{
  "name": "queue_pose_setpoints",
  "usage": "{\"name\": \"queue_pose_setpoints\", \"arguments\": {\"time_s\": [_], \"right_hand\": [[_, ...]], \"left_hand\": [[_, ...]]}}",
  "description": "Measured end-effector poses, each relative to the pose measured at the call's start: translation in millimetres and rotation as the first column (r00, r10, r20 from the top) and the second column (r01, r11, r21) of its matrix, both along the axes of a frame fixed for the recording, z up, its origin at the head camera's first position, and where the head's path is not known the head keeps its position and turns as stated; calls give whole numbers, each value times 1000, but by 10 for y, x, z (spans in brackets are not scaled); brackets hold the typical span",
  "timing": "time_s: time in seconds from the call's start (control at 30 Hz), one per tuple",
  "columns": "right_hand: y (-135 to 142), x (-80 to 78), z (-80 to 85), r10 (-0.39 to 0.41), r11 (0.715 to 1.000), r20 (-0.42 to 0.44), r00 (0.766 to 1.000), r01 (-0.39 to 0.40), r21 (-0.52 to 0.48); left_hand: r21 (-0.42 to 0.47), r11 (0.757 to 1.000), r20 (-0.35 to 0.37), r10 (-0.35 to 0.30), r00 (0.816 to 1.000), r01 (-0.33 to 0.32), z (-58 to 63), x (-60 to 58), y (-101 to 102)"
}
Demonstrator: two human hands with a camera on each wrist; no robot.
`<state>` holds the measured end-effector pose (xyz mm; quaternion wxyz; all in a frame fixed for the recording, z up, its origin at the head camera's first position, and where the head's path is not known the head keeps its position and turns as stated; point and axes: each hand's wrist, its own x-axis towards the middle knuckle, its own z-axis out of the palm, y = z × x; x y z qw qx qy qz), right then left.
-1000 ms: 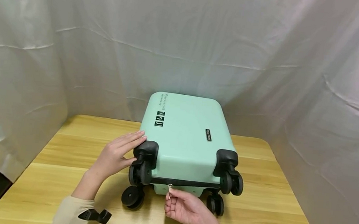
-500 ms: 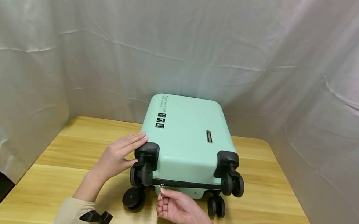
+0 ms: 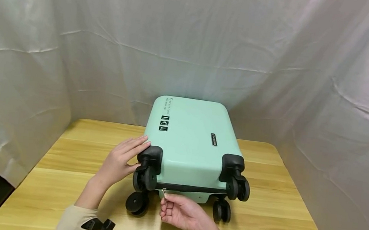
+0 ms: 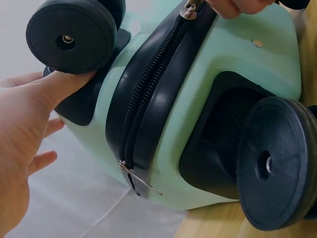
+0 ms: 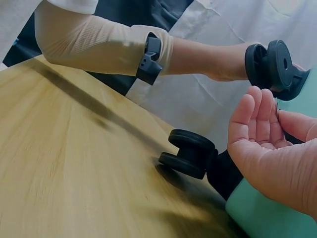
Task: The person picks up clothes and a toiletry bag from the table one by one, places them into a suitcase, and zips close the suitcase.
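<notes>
A mint-green hard-shell suitcase [image 3: 196, 131] lies flat, its wheeled end facing me. My left hand [image 3: 119, 160] rests on its near left corner, fingers extended along the side, with the thumb tucked by the upper wheel [image 4: 72, 37]. Below the front edge, my right hand [image 3: 182, 211] pinches a metal zipper pull [image 3: 163, 193] between thumb and curled fingers. The left wrist view shows that pull's slider [image 4: 188, 11] on the black zipper [image 4: 148, 89]. Farther along the same zipper, a second zipper pull [image 4: 141, 178] hangs loose near the corner.
The suitcase stands on a wooden table [image 3: 73, 163]. Black caster wheels stick out at its near corners, including a lower left wheel [image 3: 137, 203] and a lower right wheel [image 3: 221, 211] flanking my right hand. A pale grey curtain [image 3: 184, 54] hangs behind and at both sides.
My right hand has slid left along the front seam with the zipper pull, moving only slightly in the last half second. The left hand stays on the corner.
</notes>
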<state>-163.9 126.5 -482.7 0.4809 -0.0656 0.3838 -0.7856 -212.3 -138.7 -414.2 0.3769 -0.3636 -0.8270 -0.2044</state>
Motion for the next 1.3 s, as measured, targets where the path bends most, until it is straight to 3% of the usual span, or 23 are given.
{"name": "queue_pose_setpoints", "arguments": {"time_s": [0.43, 0.93, 1.03, 1.13, 1.2, 1.3], "right_hand": [[81, 45, 46, 21, 999, -125, 992, -25, -34], [195, 84, 208, 8, 999, -257, 966, -19, -38], [209, 87, 252, -1, 999, -279, 960, -14, -49], [222, 85, 302, -13, 998, -307, 952, -6, -61], [229, 83, 342, -25, 997, -340, 940, 1, -72], [240, 84, 427, -41, 997, -379, 925, 14, -73]], "left_hand": [[45, 998, -74, 42, 996, -39, -106, -11, -65], [120, 990, -53, 82, 995, -75, -164, 103, -169], [134, 986, -26, 104, 994, -99, -199, 133, -223], [125, 983, 46, 130, 990, -135, -235, 175, -277], [123, 980, 114, 144, 983, -158, -263, 206, -299], [144, 972, 268, 144, 953, -187, -296, 283, -312]]}}
